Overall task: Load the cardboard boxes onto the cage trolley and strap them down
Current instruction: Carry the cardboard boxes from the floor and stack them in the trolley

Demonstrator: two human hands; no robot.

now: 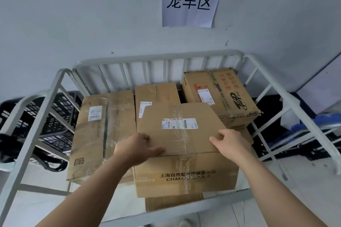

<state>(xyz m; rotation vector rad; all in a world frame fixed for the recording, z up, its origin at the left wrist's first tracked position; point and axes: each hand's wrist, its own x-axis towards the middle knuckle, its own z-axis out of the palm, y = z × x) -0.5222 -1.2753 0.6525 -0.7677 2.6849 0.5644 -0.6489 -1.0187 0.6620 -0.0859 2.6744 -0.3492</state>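
Head camera, looking down into a white metal cage trolley (156,57) standing against a pale wall. On the wall above it hangs a paper sign (190,2) with three large black characters, 笼车区.

Several taped cardboard boxes sit inside the trolley. The front box (184,171) rests on top of a lower box (171,202) at the near side. Its front face is printed "CHANDO GROUP" under a line of Chinese beginning 上海自然堂, and a white shipping label with barcodes, too small to read, is on its top.

The left hand (137,148) grips the near-left top corner of the front box, thumb lying along the edge. The right hand (229,143) grips the near-right top corner, thumb on top and fingers wrapped over the side.

To the left lies a long box (103,131) with a white label and a QR code. Behind are a middle box (156,96) and a right rear box (221,97), the latter bearing red Chinese characters and a black logo, both upside down. Black plastic crates (55,116) stand outside the trolley's left side.
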